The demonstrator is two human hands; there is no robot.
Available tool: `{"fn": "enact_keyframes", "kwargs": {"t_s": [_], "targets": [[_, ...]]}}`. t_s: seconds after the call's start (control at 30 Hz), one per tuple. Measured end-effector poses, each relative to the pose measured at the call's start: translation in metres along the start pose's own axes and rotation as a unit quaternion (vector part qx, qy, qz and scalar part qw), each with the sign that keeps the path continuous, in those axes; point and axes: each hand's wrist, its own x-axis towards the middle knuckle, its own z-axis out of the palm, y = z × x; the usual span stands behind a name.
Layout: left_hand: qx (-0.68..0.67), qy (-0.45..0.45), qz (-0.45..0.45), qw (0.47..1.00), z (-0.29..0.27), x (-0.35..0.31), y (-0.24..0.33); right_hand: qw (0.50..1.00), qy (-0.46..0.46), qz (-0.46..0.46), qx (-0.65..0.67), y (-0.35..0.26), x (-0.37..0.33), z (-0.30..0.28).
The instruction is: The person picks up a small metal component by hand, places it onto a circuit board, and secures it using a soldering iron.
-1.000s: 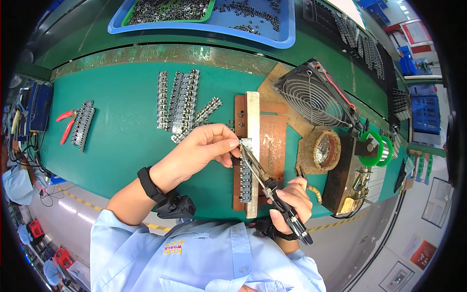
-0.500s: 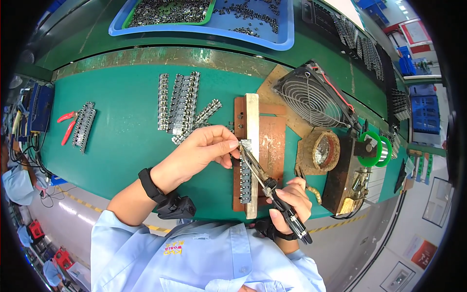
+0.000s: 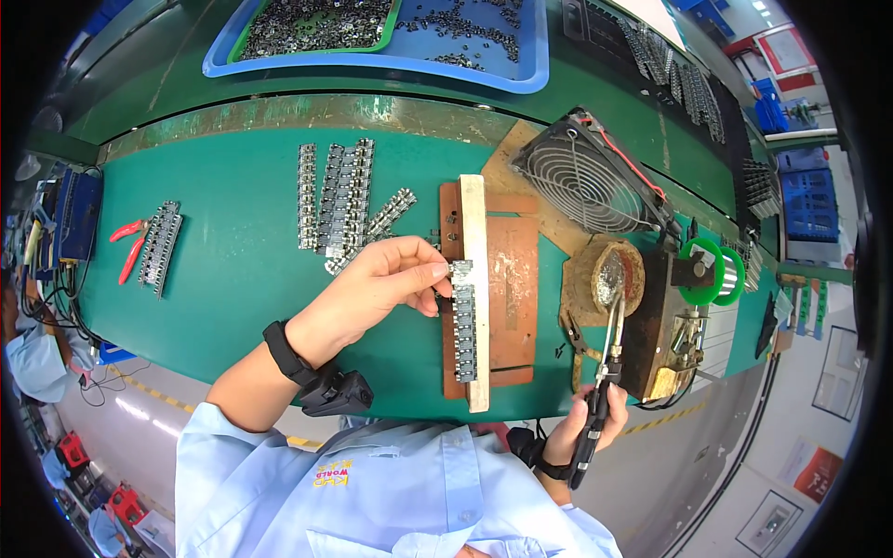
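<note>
My left hand is closed, thumb and fingertips pinching the upper end of a strip of small circuit boards. The strip lies lengthwise along a pale wooden bar on a brown board. Whether a small part is also between those fingertips is hidden. My right hand grips a soldering iron by its black handle. The iron points away from me, its tip at the mouth of a round, crusted pot with silvery stuff inside.
Several more board strips lie beyond my left hand. Red-handled pliers rest farther left beside another strip. A fan, a green solder spool and a metal block stand to the right. A blue tray of small parts sits at the back.
My right hand has swung the soldering iron away from the strip, rightward to the round pot. My left hand stays at the strip's upper end. The whole view has shifted slightly.
</note>
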Motion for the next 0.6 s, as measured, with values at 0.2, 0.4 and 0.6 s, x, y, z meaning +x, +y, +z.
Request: {"fn": "enact_keyframes", "kwargs": {"t_s": [0.2,0.4,0.6], "targets": [[0.153,0.074,0.034,0.985,0.001,-0.012,0.015,0.992,-0.002,0.098,-0.085,-0.004,0.000,0.003],[0.466,0.221,0.217,0.829,-0.003,-0.016,0.020,0.995,-0.082,0.037,-0.040,-0.002,-0.008,0.009],[0.574,0.163,0.282,0.752,-0.004,-0.019,0.020,0.988,-0.125,-0.049,-0.071,0.002,-0.008,0.017]]}}
